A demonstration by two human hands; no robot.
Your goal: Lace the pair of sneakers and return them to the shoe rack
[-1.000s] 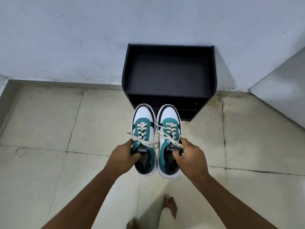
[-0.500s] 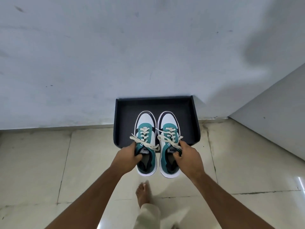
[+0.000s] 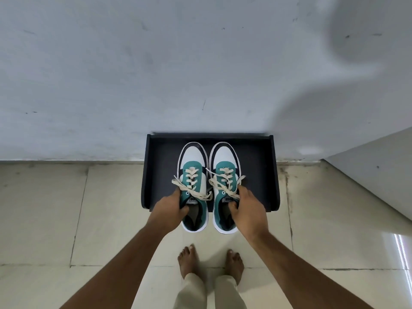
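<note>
Two laced sneakers – left sneaker (image 3: pixel 193 172) in left hand (image 3: pixel 169 210), right sneaker (image 3: pixel 225 170) in right hand (image 3: pixel 249 212).

arms: bare to past the elbow, no sleeves | trousers (image 3: pixel 209 293): pale beige, loose | feet (image 3: pixel 186 263): bare, no footwear

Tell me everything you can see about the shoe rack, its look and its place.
The shoe rack is black, apparently of board, with a flat top shelf edged by low raised sides and a back lip. It stands on the tiled floor against the pale wall. The two sneakers are over its top shelf, heels past its front edge; whether they touch it cannot be told.
</note>
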